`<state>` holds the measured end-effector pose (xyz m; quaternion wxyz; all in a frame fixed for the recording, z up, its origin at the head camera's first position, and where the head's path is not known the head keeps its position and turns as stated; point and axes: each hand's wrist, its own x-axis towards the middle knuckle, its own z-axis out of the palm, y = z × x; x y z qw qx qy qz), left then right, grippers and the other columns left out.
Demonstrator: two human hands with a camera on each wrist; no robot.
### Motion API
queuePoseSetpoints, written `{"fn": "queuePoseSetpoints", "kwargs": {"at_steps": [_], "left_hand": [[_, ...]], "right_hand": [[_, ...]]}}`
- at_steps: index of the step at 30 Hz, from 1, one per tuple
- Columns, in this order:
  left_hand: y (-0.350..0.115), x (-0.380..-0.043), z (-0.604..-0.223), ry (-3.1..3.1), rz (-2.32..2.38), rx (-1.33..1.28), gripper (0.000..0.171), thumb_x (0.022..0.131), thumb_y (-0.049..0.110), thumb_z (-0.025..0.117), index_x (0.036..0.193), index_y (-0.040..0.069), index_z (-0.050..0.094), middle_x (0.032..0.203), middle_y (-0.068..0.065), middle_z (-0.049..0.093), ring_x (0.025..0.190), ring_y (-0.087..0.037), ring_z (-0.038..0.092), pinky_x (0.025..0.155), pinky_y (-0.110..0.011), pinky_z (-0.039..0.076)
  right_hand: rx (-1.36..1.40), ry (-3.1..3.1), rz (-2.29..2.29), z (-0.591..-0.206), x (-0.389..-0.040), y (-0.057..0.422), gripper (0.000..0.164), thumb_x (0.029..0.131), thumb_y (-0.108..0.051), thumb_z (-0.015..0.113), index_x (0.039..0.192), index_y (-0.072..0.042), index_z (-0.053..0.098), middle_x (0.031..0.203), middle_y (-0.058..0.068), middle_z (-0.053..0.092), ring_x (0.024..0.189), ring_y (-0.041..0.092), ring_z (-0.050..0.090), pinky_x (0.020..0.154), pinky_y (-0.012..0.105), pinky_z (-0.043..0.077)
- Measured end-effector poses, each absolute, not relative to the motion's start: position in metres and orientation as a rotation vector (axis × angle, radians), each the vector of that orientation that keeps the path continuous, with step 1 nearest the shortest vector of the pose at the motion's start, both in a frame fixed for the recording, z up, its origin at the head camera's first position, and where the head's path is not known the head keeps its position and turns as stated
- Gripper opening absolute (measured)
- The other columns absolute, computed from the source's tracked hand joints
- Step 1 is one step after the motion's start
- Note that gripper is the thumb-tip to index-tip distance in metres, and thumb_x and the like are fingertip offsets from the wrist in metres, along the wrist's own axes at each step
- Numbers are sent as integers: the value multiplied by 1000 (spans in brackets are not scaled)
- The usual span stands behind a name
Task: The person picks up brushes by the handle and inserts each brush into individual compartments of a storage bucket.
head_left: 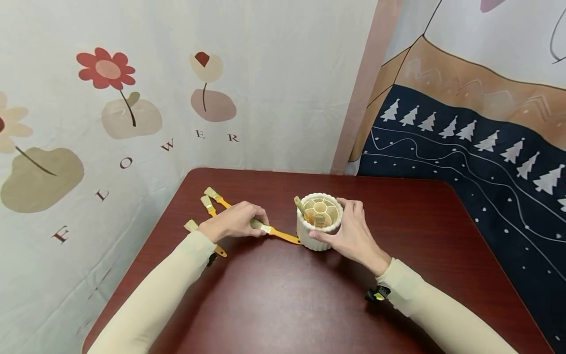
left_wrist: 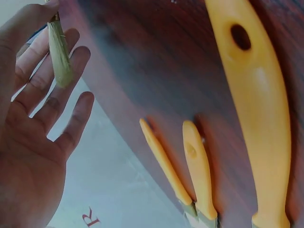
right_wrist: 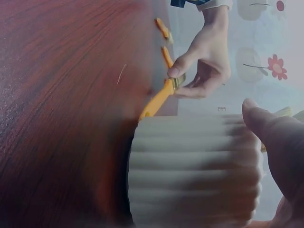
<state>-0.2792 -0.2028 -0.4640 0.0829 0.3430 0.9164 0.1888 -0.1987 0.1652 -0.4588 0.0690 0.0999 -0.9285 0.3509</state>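
My left hand (head_left: 234, 220) pinches a paintbrush (head_left: 285, 236) near its metal band. Its yellow handle slants down to the right, and the tip is close to the base of a white ribbed round holder (head_left: 316, 240); whether they touch I cannot tell. In the left wrist view the brush's pale bristles (left_wrist: 59, 57) show against the fingers. My right hand (head_left: 353, 236) grips the holder from the right, thumb in front and fingers behind. Inside are ringed compartments, with one brush (head_left: 300, 206) leaning at the left rim and another (head_left: 319, 220) at the front.
Three more yellow-handled brushes lie at the table's left: two, an upper brush (head_left: 214, 193) and a lower brush (head_left: 207, 203), beyond my left hand, and one brush (head_left: 221, 251) partly under my left wrist. The dark red table (head_left: 274, 295) meets a printed cloth (head_left: 283, 123) behind.
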Motion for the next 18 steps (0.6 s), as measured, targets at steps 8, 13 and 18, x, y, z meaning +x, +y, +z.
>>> {"fn": "queuePoseSetpoints", "kwargs": {"at_steps": [8, 13, 18], "left_hand": [[-210, -274, -459, 2745, 660, 1118, 17, 95, 21, 96, 108, 25, 87, 104, 11, 84, 86, -5, 68, 81, -25, 59], [-210, -271, -457, 2750, 750, 1142, 20, 93, 19, 97, 109, 23, 87, 107, 9, 85, 87, -5, 70, 80, -25, 61], [-205, -267, -452, 2755, 830, 1186, 21, 92, 20, 98, 110, 25, 87, 107, 11, 85, 89, -6, 71, 81, -25, 62]], "right_hand": [[469, -2782, 1120, -452, -208, 190, 126, 83, -59, 104, 177, -9, 38, 176, 23, 39, 163, 42, 41, 130, 71, 47], [676, -2815, 1196, -448, -225, 210, 118, 89, -50, 101, 181, -18, 35, 184, 14, 37, 169, 38, 39, 134, 73, 42], [817, -2830, 1309, -448, -243, 222, 113, 92, -43, 101, 182, -24, 35, 184, 8, 40, 167, 39, 46, 136, 71, 41]]}}
